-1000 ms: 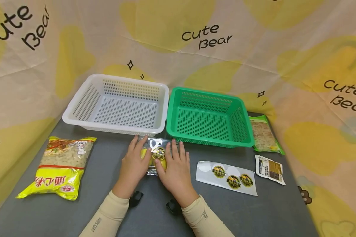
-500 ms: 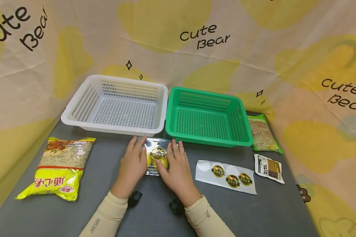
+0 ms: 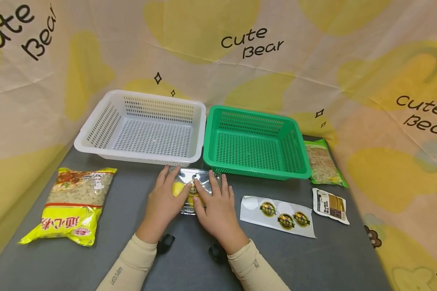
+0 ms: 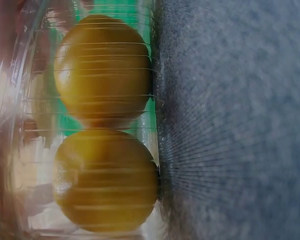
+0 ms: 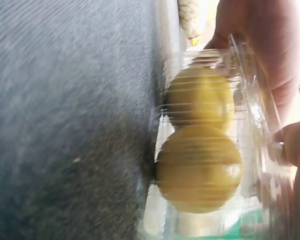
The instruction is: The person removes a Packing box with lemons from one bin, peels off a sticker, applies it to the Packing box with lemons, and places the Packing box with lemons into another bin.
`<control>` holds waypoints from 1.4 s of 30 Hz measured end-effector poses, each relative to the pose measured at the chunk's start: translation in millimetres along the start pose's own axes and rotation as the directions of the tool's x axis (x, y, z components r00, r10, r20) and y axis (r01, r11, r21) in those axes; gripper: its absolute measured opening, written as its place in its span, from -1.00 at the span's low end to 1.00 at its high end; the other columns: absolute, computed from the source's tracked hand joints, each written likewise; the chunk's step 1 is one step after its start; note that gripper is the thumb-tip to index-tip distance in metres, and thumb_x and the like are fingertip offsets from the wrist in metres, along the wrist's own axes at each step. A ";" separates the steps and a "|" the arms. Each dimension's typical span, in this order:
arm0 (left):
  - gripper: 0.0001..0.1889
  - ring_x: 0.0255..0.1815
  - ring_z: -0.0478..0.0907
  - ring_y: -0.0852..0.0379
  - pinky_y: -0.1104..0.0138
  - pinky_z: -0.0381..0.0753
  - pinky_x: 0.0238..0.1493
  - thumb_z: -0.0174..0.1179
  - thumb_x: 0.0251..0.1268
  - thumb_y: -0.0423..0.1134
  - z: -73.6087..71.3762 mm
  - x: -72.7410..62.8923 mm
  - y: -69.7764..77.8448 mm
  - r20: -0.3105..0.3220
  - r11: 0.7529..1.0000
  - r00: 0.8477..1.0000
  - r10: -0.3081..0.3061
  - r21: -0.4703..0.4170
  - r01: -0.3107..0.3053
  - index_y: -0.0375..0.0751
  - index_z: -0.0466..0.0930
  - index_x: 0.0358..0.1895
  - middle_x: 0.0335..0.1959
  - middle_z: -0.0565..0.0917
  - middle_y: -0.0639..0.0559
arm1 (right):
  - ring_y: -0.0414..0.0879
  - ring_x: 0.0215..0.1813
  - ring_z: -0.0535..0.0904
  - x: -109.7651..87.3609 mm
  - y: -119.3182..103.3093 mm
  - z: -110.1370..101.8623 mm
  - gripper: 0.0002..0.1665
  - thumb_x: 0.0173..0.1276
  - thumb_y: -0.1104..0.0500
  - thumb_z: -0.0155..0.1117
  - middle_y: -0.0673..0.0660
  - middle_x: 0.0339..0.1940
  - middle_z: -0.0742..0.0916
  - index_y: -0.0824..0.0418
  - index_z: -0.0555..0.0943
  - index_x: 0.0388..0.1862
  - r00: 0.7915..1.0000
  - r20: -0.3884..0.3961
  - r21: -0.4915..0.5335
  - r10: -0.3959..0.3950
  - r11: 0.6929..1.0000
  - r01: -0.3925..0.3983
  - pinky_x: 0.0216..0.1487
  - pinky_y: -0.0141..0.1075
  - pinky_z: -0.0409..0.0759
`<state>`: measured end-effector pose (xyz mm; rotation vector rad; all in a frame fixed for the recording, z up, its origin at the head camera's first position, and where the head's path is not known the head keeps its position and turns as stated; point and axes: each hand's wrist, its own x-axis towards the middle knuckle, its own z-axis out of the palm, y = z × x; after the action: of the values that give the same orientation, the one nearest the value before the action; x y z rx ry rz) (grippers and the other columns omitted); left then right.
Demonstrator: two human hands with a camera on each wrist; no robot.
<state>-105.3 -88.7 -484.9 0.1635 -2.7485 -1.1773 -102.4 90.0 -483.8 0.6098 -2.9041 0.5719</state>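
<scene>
The box [image 3: 198,174] looked like thin, clear plastic, glossy enough to throw white glints, its walls finely ribbed. Through them the fruits [image 4: 105,180] showed smooth skins with a soft sheen. Both the white basket [image 3: 142,157] and the green basket [image 3: 255,173] were of moulded, slotted plastic, smooth with a mild shine. The sheet [image 3: 251,214] seemed to be smooth paper. The yellow bag [image 3: 74,206] and green bag [image 3: 322,163] had crinkled, shiny plastic film, and the sachet [image 3: 330,205] a smooth printed face. The table [image 3: 131,250] was matt and finely grained, the curtain [image 3: 189,40] creased, dull cloth, the sleeves [image 3: 129,262] smooth, matt fabric.
</scene>
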 end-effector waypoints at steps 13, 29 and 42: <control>0.02 0.45 0.33 -0.58 -0.45 0.38 0.26 0.46 0.27 0.20 -5.2 1.1 -2.1 0.114 1.000 0.993 -0.009 -0.010 0.011 -0.08 0.19 0.69 0.71 -0.01 -0.31 | 0.35 0.71 0.00 3.1 -4.8 -4.3 -0.40 0.68 -0.13 -0.07 0.12 0.73 0.26 -0.15 0.44 0.62 0.997 0.028 -0.007 0.077 0.997 -0.077 0.48 0.47 0.10; 0.06 0.46 0.31 -0.59 -0.45 0.39 0.26 0.42 0.29 0.25 -5.5 0.0 0.3 0.143 0.999 0.989 -0.038 -0.007 0.040 -0.07 0.11 0.73 0.74 -0.07 -0.24 | 0.33 0.74 -0.19 -10.1 24.1 -16.5 -0.22 0.62 -0.37 -0.02 0.16 0.77 0.13 -0.13 0.32 0.70 0.977 0.026 -0.023 0.210 0.978 -0.209 0.57 0.41 -0.20; 0.09 0.40 0.38 -0.62 -0.44 0.46 0.18 0.40 0.26 0.34 -5.4 -1.0 -1.0 0.153 0.998 0.986 -0.062 -0.009 0.064 0.07 0.07 0.75 0.76 -0.10 -0.14 | 0.32 0.73 -0.42 -29.6 69.8 -49.7 -0.07 0.64 -0.46 -0.15 0.16 0.80 -0.02 -0.05 0.08 0.79 0.917 0.062 0.016 0.395 0.918 -0.397 0.55 0.40 -0.39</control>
<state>-103.4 -93.1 -482.0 0.1661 -2.8858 -1.2759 -102.0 179.2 -467.2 0.0300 -3.0949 0.6476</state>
